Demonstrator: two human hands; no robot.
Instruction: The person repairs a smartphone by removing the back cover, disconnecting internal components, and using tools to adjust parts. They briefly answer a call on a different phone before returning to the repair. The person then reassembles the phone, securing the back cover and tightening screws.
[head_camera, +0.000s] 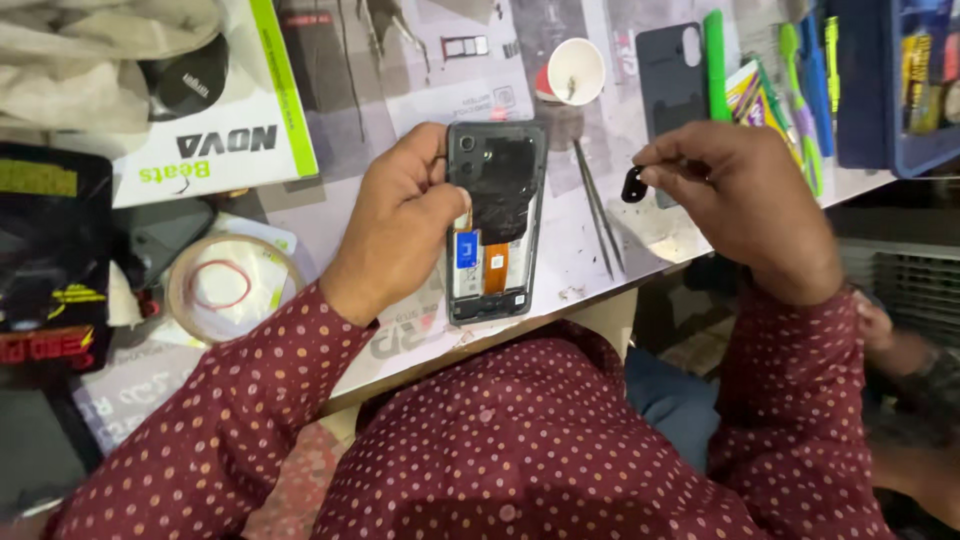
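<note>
The left hand (395, 235) holds the opened phone (495, 220) flat on the surface (350, 200), its grip closed on the left edge, the inner parts facing up. The right hand (745, 200) pinches a small black part (633, 186) between the fingertips, above the surface edge and right of the tweezers (598, 210). I judge the small part may slip and fall past the edge, because the pinch is very thin. The orange flex cable (497, 268) lies bare and could be damaged.
</note>
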